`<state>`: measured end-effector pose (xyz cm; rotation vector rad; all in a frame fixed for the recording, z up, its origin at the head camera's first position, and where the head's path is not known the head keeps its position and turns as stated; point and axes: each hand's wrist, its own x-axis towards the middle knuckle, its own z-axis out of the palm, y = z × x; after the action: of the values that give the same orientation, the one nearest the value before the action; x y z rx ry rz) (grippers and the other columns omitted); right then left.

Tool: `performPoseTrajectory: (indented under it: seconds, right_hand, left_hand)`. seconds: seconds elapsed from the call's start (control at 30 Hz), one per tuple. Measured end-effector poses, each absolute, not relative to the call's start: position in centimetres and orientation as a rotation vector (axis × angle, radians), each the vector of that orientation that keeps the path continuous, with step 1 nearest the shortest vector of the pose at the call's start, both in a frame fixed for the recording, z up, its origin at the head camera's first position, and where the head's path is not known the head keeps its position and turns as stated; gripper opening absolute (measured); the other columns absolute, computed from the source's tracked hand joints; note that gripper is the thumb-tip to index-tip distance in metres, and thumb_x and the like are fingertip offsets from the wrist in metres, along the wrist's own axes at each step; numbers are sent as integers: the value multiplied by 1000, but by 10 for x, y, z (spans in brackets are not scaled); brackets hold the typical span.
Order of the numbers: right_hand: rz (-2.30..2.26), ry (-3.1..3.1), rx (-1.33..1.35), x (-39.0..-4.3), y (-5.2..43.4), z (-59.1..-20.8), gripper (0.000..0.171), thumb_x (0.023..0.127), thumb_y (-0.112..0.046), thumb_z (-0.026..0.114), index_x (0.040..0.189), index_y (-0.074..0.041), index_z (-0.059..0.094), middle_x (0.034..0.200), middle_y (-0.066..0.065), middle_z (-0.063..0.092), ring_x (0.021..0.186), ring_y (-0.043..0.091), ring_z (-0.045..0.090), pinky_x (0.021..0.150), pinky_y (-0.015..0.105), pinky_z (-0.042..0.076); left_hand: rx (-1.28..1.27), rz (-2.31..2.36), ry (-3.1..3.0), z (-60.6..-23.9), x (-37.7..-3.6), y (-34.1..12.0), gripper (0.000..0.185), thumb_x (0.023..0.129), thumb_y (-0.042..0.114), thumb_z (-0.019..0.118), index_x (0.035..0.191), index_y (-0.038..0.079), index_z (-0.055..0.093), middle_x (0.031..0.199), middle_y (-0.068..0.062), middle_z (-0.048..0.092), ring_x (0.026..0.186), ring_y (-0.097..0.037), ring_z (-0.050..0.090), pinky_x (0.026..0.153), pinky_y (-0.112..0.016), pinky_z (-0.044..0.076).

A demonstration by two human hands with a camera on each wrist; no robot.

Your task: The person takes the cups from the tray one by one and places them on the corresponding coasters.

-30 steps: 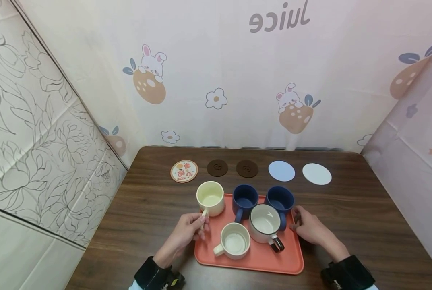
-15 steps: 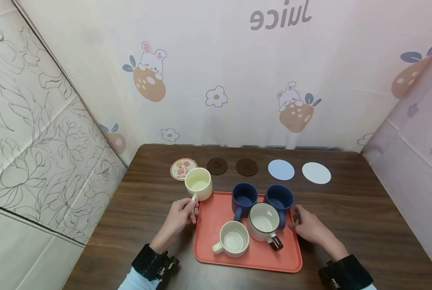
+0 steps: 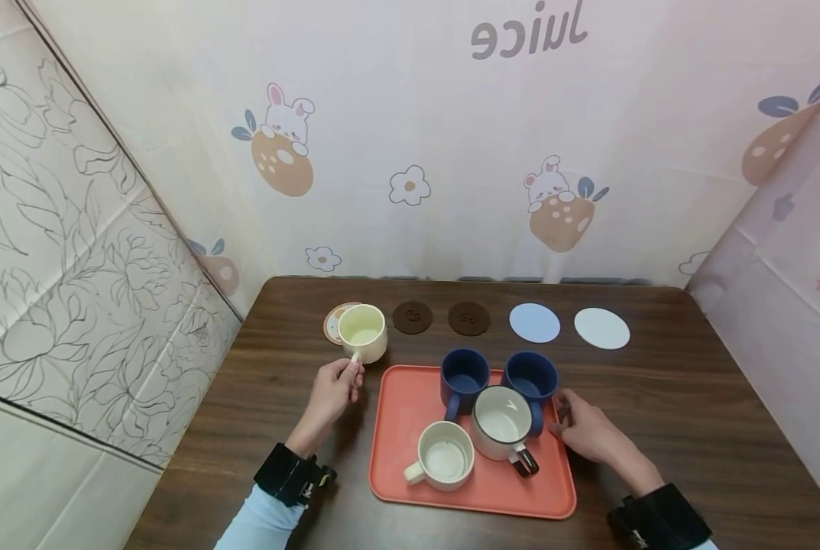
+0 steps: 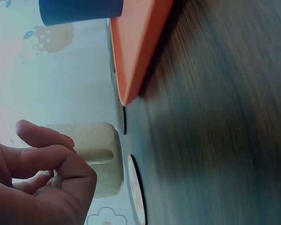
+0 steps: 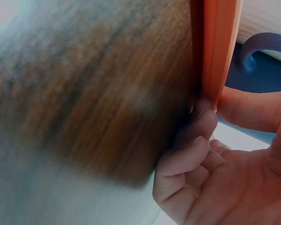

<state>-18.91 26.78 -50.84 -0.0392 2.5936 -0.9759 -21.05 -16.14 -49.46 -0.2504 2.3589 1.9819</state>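
Note:
My left hand (image 3: pixel 330 389) pinches the handle of a pale yellow mug (image 3: pixel 363 334). The mug overlaps the round printed coaster (image 3: pixel 331 327) at the far left, hiding most of it. In the left wrist view, a narrow gap shows between the mug's base and the coaster (image 4: pixel 136 190). My right hand (image 3: pixel 585 429) holds the right edge of the coral tray (image 3: pixel 404 405), with the thumb on the rim and fingers at its outer side. On the tray stand two navy mugs (image 3: pixel 465 373), a white mug (image 3: pixel 502 420) with a black rim, and a cream mug (image 3: pixel 445 457).
Along the table's back edge lie two dark brown coasters (image 3: pixel 413 317), a pale blue round coaster (image 3: pixel 534 323) and a white one (image 3: pixel 601 328). A printed curtain (image 3: pixel 410 114) hangs directly behind the wooden table (image 3: pixel 244 428).
My left hand has carried the pale yellow mug from above the tray's back left corner leftward and away from me, over to the printed coaster. The right hand stays at the tray's edge.

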Motion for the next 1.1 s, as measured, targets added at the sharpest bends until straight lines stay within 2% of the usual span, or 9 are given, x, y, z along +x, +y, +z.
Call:
performPoseTrajectory:
  seconds: [0.27, 0.7, 1.1]
  right_hand:
    - [-983, 2599, -50, -188, 268, -508, 50, 92, 3, 68, 136, 14, 46, 88, 9, 57, 78, 24, 55, 68, 39, 48]
    - [-996, 2594, -44, -187, 268, -509, 49, 93, 3, 68, 136, 13, 48, 89, 10, 59, 78, 24, 56, 69, 39, 50]
    - [-1006, 2569, -12, -187, 269, -507, 39, 98, -4, 68, 130, 8, 51, 87, 9, 57, 76, 24, 55, 66, 39, 47]
  left_hand:
    - [-359, 1955, 2396, -498, -223, -169, 31, 114, 14, 47, 108, -11, 63, 81, -7, 57, 62, -11, 48, 53, -21, 39]
    - [-393, 1882, 2542, -500, -246, -180, 32, 113, 14, 48, 105, -11, 66, 80, -6, 57, 64, -12, 50, 57, -21, 40]
    - [-451, 1879, 2576, -508, -263, -185, 33, 113, 16, 48, 107, -10, 67, 82, -6, 58, 64, -9, 48, 56, -20, 36]
